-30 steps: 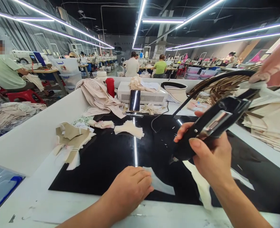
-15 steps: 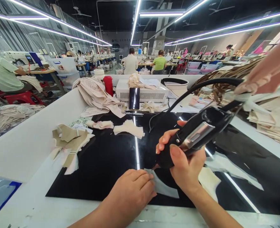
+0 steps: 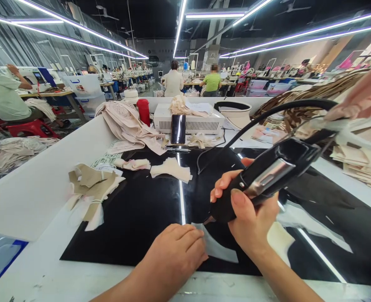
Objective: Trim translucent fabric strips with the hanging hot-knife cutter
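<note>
- I see the left hand (image 3: pixel 176 251), its fingers over one end of a pale grey cloth piece (image 3: pixel 220 248).
- The right hand (image 3: pixel 251 228) grips a black handheld tool (image 3: pixel 264 178), its tip just beside that piece; I cannot tell whether they touch.
- Below both hands, a glossy black sheet (image 3: pixel 131 218) covers part of the white desk (image 3: pixel 31 272).
- Farther back I make out a cream cloth piece (image 3: pixel 171 169), a phone (image 3: pixel 178 129) upright before a slotted white box (image 3: pixel 204 126), and a red container (image 3: pixel 144 112).
</note>
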{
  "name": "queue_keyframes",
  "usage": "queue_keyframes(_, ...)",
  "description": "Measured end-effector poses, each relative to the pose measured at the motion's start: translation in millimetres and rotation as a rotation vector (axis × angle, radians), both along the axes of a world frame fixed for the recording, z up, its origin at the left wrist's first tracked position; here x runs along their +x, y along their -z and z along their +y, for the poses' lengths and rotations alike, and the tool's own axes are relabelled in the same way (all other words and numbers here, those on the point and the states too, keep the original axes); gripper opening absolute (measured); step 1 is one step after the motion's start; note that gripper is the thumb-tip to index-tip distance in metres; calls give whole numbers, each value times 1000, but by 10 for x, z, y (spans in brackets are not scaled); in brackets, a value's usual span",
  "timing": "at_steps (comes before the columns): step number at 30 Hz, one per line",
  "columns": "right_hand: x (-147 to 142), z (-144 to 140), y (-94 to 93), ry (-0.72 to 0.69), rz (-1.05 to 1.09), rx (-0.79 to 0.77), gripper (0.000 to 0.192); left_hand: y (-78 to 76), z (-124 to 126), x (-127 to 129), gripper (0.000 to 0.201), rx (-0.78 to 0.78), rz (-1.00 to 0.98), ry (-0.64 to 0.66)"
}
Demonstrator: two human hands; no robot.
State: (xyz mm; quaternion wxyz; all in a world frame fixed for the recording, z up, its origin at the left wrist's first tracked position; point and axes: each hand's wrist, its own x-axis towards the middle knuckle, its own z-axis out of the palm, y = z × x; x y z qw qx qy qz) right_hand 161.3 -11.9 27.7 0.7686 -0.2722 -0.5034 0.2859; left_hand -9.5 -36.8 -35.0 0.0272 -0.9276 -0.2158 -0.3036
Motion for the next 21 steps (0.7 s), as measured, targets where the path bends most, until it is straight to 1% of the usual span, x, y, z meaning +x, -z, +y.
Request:
queue_keyframes(4, 2, -8, 4, -3, 9, -8, 44, 16, -9, -1, 23, -13, 4, -2)
queue_keyframes(9, -1, -12, -24, 30, 30, 2, 45, 8, -15, -6, 21, -23, 25, -1)
queue_keyframes(13, -15, -17, -23, 21, 31, -25, 46, 6, -14, -10, 21, -23, 25, -3)
queue_keyframes(21, -29, -25, -17, 22, 2, -33, 39, -7, -21, -1, 22, -26, -3, -3)
